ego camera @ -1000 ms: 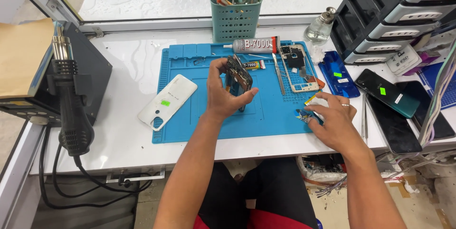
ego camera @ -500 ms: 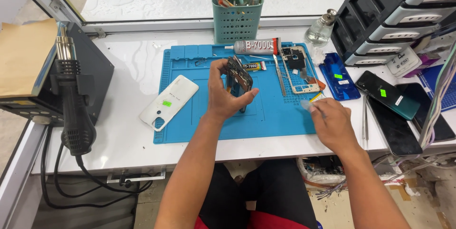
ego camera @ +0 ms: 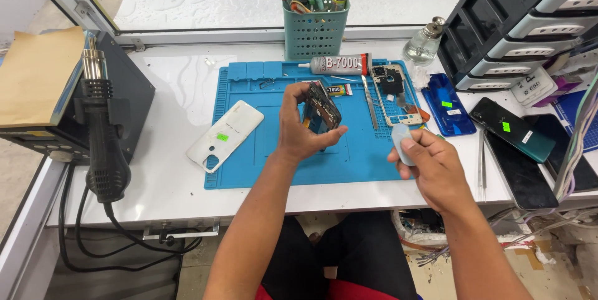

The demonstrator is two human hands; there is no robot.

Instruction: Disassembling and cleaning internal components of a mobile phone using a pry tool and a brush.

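Phone still open, in mid-repair.

Your left hand (ego camera: 303, 127) grips the opened phone body (ego camera: 324, 108) upright above the blue mat (ego camera: 261, 113); your right hand (ego camera: 430, 162) pinches a pale plastic pick (ego camera: 400, 140). The white back cover (ego camera: 225, 135) is off, the stripped frame (ego camera: 393, 91) and glue tube (ego camera: 336, 63) waiting.

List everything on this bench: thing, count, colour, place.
blue mat: one, blue, bench centre
white back cover: one, white, mat's left edge
glue tube: one, grey, mat's top
tool basket: one, teal, behind mat
phone frame: one, pale, mat's right
blue back cover: one, blue, right of mat
glass bottle: one, clear, far right
hot-air gun: one, black, left
opened phone: one, dark, in left hand
pale pick: one, whitish, in right hand
left hand: holding phone
right hand: holding pick
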